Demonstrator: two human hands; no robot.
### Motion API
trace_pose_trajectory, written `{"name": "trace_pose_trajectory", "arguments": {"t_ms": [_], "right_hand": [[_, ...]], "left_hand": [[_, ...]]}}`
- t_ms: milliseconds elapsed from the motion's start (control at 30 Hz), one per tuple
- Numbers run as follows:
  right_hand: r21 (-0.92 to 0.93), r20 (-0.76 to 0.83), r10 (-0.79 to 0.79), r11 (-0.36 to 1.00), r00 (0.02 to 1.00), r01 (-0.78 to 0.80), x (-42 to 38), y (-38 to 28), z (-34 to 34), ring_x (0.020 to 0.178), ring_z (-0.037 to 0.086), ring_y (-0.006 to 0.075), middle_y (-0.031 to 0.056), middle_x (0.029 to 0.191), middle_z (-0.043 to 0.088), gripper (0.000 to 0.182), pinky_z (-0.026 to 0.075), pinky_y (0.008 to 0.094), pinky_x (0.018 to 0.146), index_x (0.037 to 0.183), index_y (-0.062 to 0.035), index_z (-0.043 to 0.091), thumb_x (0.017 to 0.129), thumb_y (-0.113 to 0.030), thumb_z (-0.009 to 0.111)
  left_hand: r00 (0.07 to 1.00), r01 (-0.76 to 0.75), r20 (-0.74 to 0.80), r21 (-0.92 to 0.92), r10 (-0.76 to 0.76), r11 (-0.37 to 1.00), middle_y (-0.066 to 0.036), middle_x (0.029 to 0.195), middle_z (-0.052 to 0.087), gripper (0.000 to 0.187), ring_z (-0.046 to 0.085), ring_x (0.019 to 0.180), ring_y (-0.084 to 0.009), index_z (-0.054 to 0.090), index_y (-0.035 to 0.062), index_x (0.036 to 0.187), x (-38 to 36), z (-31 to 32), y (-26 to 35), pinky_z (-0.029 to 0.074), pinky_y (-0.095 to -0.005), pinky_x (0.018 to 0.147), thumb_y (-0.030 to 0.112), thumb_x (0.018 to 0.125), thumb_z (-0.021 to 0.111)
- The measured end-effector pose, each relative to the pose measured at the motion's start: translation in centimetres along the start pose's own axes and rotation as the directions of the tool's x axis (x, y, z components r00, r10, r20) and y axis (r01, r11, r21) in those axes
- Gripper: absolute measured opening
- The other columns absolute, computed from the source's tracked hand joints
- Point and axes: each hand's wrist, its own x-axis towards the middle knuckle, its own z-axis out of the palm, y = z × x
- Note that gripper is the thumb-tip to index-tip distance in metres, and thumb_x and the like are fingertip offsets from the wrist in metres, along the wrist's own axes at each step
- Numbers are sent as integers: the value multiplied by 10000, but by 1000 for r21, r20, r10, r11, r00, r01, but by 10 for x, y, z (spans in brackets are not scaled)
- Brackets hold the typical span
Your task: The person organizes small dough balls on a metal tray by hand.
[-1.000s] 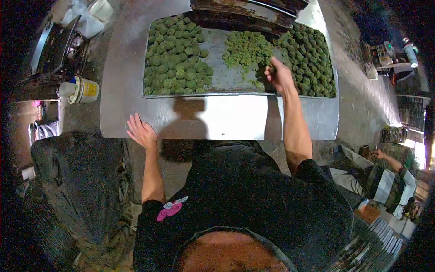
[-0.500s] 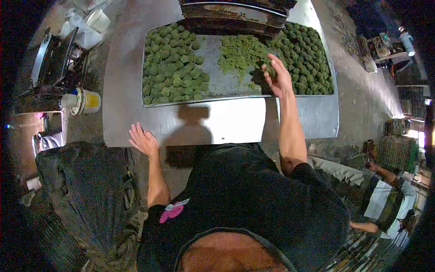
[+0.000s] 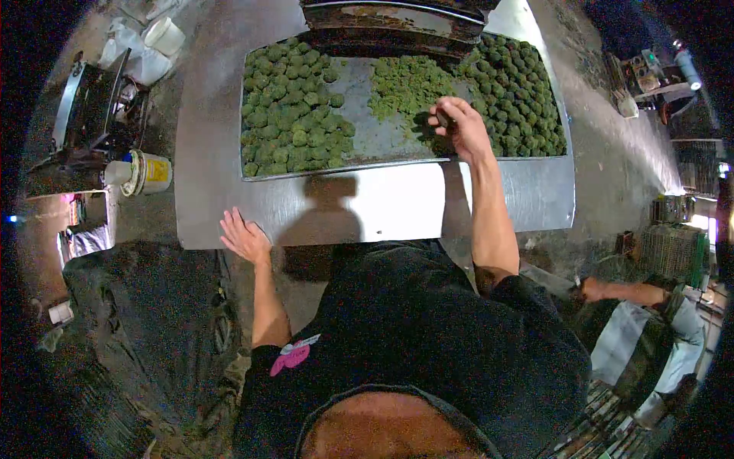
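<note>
My left hand (image 3: 246,239) rests with spread fingers on the near left edge of the metal table (image 3: 206,191), holding nothing. Above the tray's near edge, my right hand (image 3: 461,126) has its fingers curled round something dark that I cannot make out. Loose green crumbly material (image 3: 405,84) lies in the middle of the tray, just left of and beyond that hand. Many round green balls (image 3: 287,107) fill the tray's left part, and a second mass of darker balls (image 3: 520,99) covers its right part.
A dark, worn machine part (image 3: 397,27) stands over the tray's far side. At the left are a white bucket (image 3: 155,172) with a yellow label and another white bucket (image 3: 164,34). Another person's arm (image 3: 627,292) shows at the lower right.
My right hand has turned and its fingers have curled closed, moving slightly left. My left hand has stayed on the table edge. The other person's arm has shifted up and left.
</note>
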Motion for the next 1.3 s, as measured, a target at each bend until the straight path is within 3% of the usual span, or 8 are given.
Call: {"name": "trace_pose_trajectory", "arguments": {"t_ms": [200, 333, 467, 600, 767, 1033, 1133, 1300], "right_hand": [[531, 66, 161, 830, 985, -171, 15, 19, -18, 534, 509, 143, 95, 784, 584, 340, 386, 229, 459, 989, -50, 527, 932, -381, 474], [397, 186, 151, 892, 971, -215, 26, 35, -12, 440, 411, 124, 49, 625, 520, 382, 299, 247, 408, 728, -87, 492, 926, -413, 477], [-522, -92, -145, 849, 985, 77, 32, 42, 3, 535, 462, 117, 50, 592, 557, 424, 360, 314, 506, 617, -50, 563, 887, -376, 537], [-81, 208, 32, 997, 978, -15, -1, 20, 21, 533, 512, 108, 61, 777, 599, 225, 387, 225, 473, 1020, -48, 562, 906, -241, 540], [209, 277, 252, 926, 927, -314, 5, 23, 23, 458, 452, 114, 88, 738, 593, 341, 327, 229, 381, 900, -50, 546, 915, -389, 507], [-258, 483, 122, 966, 867, 7, 23, 39, 115, 528, 464, 100, 31, 684, 541, 304, 398, 273, 497, 837, -27, 580, 919, -307, 496], [-514, 514, -405, 561, 756, 649, 20, 20, 103, 788, 630, 326, 196, 878, 644, 286, 505, 392, 726, 1047, -20, 614, 848, -217, 560], [-813, 481, -454, 89, 750, 575, 63, 52, 38, 995, 555, 366, 204, 1009, 603, 164, 495, 433, 781, 907, -28, 625, 806, -140, 561]], "left_hand": [[1000, -18, -11, -14, 18, 1000, -43, 1423, 362, 470, 256, 1347, -261, 455, 167, 1314, 1, -1, 1, 124, -522, 1083, 195, 847, 409], [1000, -23, -14, -4, 23, 1000, -51, 1415, 372, 475, 260, 1345, -266, 461, 161, 1309, 1, 0, 1, 124, -523, 1084, 181, 837, 414], [999, -19, -32, 23, 20, 1000, -56, 1410, 379, 483, 265, 1342, -271, 462, 157, 1306, 1, -2, 0, 128, -525, 1085, 166, 825, 418], [999, -27, -32, 3, 27, 1000, -63, 1412, 371, 495, 265, 1340, -277, 465, 154, 1300, 1, -3, 0, 121, -523, 1088, 157, 807, 429], [999, -20, -27, -13, 20, 1000, -52, 1415, 373, 476, 289, 1330, -276, 456, 166, 1311, 2, -6, 2, 146, -514, 1079, 183, 836, 429], [998, -13, -55, -7, 13, 1000, -50, 1404, 389, 470, 292, 1333, -256, 483, 156, 1296, 1, 4, -1, 126, -508, 1089, 192, 835, 399], [999, 17, -36, -47, -19, 999, -56, 1398, 397, 464, 297, 1330, -258, 490, 156, 1290, 2, -3, 6, 120, -507, 1090, 189, 838, 391], [999, 24, -31, -50, -26, 998, -56, 1396, 399, 456, 293, 1331, -257, 489, 157, 1290, 2, -2, 6, 119, -506, 1090, 188, 844, 394]]}}
